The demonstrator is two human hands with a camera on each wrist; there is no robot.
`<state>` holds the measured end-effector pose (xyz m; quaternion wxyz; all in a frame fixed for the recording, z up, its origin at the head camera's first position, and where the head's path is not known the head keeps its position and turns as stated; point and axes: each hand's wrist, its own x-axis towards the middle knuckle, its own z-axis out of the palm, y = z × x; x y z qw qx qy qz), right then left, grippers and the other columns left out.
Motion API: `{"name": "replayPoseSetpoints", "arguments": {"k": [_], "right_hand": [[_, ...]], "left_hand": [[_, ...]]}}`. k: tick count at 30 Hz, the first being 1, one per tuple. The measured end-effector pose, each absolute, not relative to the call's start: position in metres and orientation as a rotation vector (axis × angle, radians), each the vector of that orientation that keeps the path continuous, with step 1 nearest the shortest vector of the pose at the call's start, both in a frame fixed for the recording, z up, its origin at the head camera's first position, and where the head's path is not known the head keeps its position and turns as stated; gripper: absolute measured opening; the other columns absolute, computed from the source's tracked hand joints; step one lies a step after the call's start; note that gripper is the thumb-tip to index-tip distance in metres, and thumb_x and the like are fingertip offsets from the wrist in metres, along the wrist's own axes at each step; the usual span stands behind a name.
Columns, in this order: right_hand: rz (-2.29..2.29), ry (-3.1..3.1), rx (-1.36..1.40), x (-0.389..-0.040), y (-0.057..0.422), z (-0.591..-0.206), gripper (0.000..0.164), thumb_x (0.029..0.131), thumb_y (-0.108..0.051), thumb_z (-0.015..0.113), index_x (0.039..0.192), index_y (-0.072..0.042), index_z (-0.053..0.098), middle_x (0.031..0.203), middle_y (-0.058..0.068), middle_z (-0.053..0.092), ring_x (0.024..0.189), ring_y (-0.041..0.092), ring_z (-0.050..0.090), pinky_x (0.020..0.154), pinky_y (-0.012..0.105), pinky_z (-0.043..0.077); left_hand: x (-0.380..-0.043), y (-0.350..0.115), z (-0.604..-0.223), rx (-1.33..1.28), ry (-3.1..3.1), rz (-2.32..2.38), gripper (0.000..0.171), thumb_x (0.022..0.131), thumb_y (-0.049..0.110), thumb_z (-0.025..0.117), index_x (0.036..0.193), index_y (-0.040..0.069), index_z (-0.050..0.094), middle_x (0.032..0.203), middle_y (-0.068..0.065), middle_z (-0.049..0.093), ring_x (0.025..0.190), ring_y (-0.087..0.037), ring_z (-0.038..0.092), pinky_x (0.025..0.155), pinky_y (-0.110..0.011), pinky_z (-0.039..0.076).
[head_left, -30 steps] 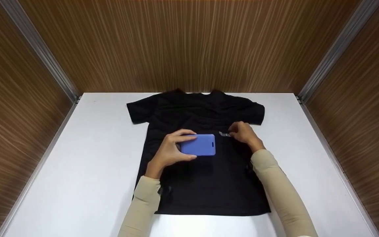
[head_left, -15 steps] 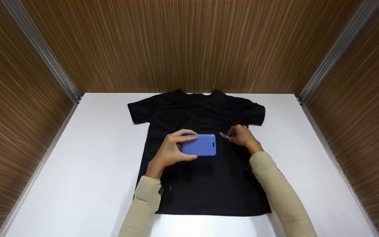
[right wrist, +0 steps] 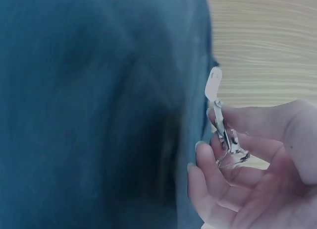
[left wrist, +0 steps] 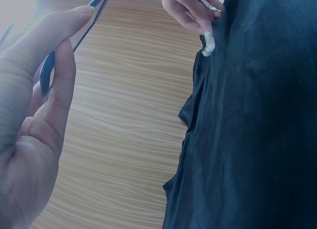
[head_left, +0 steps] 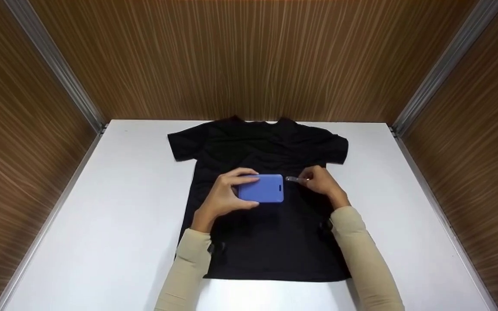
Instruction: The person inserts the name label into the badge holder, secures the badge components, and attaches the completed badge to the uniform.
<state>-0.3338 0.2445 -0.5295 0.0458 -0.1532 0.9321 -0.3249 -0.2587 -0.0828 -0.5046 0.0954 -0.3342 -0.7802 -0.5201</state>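
Observation:
In the head view my left hand (head_left: 223, 194) holds a flat blue badge holder (head_left: 263, 188) by its left end, thumb below and fingers above. A short dark slot shows near the holder's right end. Just to the right, my right hand (head_left: 321, 180) pinches a small badge clip (head_left: 291, 179), whose free tip points left toward the holder's slotted end, with a narrow gap between. Up close in the right wrist view, the clip (right wrist: 214, 84) has a pale tab, a metal middle and a clear plastic loop, partly hidden by fingers. The left wrist view shows the holder (left wrist: 47, 73) edge-on.
Beneath both hands a black T-shirt (head_left: 270, 250) lies spread on a white table (head_left: 132, 216), collar toward the back. Wood-patterned panels (head_left: 249, 60) rise at the back and both sides, joined by grey metal corner strips (head_left: 439, 65).
My right hand has shifted slightly down and turned, swinging the clip's tip a little lower and closer to the holder. The left hand keeps its hold on the badge holder, nearly still.

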Motion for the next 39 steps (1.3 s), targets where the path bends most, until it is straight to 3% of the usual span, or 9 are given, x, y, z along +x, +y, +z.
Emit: {"name": "replayPoseSetpoints", "arguments": {"k": [5,14,24,33,39], "right_hand": [[-1.117,2.779,-0.444,-0.323,0.244,-0.519,0.014,0.095,-0.010,0.070,0.091,0.003,0.074,0.078,0.012,0.071,0.064,0.009,0.058,0.064,0.027,0.048],[-1.235,2.700,-0.493,-0.299,0.245,-0.509,0.013,0.096,-0.004,0.069,0.097,0.007,0.074,0.081,0.020,0.072,0.062,0.010,0.060,0.057,0.020,0.050],[-1.292,2.679,-0.573,-0.285,0.246,-0.498,0.012,0.098,0.000,0.065,0.102,0.008,0.073,0.084,0.021,0.068,0.064,0.011,0.060,0.059,0.019,0.054],[-1.344,2.631,-0.635,-0.276,0.239,-0.492,0.012,0.098,0.001,0.064,0.103,0.007,0.073,0.085,0.021,0.067,0.062,0.007,0.060,0.058,0.027,0.057],[-1.395,2.592,-0.690,-0.273,0.234,-0.488,0.013,0.098,0.001,0.064,0.104,0.007,0.073,0.084,0.019,0.065,0.062,0.006,0.059,0.057,0.022,0.054]], "left_hand": [[-0.261,-0.083,-0.503,-0.991,-2.298,-1.551,0.059,0.069,0.022,0.097,0.123,0.014,0.077,0.131,-0.004,0.069,0.119,-0.021,0.064,0.098,-0.029,0.052],[-0.258,-0.085,-0.504,-0.974,-2.299,-1.621,0.057,0.069,0.019,0.097,0.122,0.014,0.077,0.131,-0.004,0.069,0.118,-0.023,0.063,0.094,-0.030,0.054],[-0.259,-0.084,-0.504,-0.977,-2.306,-1.586,0.058,0.069,0.020,0.097,0.123,0.016,0.077,0.132,-0.003,0.069,0.119,-0.022,0.063,0.095,-0.030,0.054],[-0.257,-0.084,-0.503,-0.985,-2.304,-1.594,0.058,0.070,0.019,0.096,0.124,0.015,0.077,0.133,-0.006,0.068,0.119,-0.024,0.063,0.092,-0.034,0.058],[-0.257,-0.084,-0.502,-0.983,-2.299,-1.601,0.059,0.070,0.017,0.096,0.125,0.014,0.076,0.133,-0.007,0.068,0.119,-0.023,0.063,0.092,-0.032,0.058]]}}
